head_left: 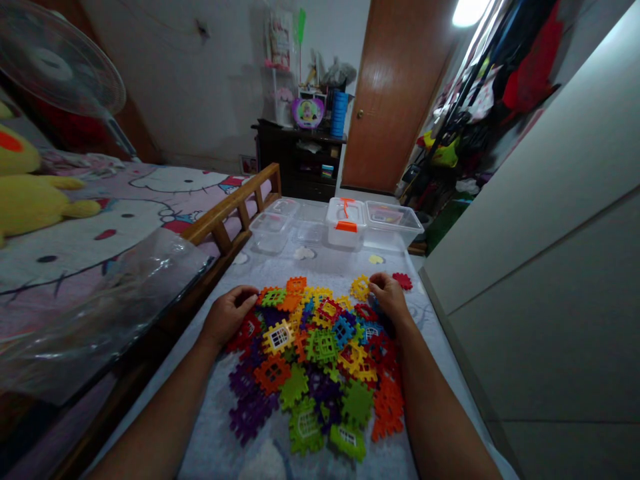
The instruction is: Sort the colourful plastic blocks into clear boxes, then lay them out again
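A spread pile of flat plastic interlocking blocks [323, 347] with toothed edges lies on the pale bed cover, in red, orange, yellow, green, blue and purple. Some have white window grids set in them. At the pile's far left, my left hand [231, 317] has thumb and fingers drawn together at the edge of an orange interlocking block [263, 293], partly behind a green one. On the far right, my right hand [390, 297] pinches a yellow interlocking block [360, 288] by its right edge. A dark red block [403, 281] lies just beyond that hand.
Clear plastic boxes [273, 230] stand along the far end, one with an orange-latched lid [347, 223]. A wooden rail [235, 207] runs along the left, with a clear plastic bag [135, 300] beside it. A pale cabinet [540, 267] borders the right.
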Motion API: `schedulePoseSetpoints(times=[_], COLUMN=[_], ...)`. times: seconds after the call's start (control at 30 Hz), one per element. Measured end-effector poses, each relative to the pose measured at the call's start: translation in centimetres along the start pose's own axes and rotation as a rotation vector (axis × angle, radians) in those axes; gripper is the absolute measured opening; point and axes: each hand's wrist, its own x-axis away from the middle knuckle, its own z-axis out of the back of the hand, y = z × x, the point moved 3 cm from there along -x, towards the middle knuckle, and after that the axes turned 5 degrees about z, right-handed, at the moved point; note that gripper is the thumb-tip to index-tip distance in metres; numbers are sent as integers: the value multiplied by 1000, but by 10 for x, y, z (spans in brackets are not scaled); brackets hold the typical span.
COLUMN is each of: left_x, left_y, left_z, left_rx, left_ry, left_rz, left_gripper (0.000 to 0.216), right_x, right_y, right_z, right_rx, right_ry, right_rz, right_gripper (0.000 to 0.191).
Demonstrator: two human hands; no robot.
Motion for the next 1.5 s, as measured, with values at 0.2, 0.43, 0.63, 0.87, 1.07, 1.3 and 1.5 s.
schedulePoseSetpoints(times=[0.2,0.43,0.63,0.87,1.07,1.3,1.5], left_x=[-6,-33,-44,-41,-39,-42,-38], left_y=[2,11,9,-2,-2,-9,0], left_z=[0,10,3,-3,-2,-3,-2], left_rx=[24,79,166,122,116,127,125], left_ry=[-36,-97,62,66,76,85,101], left_rz=[12,107,56,53,40,59,78], left_gripper=[45,51,49,46,44,39,40], right_x=[2,7,7,13,15,13,13], right_y=[-4,-13,-10,-13,-19,-21,-19], right_z=[0,-10,-7,-5,-7,-14,-15], right_rx=[166,542,474,514,591,616,661], right_ry=[-27,-214,-181,-253,-280,-256,-240], right_rz=[30,128,151,164,103,96,94], right_gripper=[20,36,40,44,44,41,44])
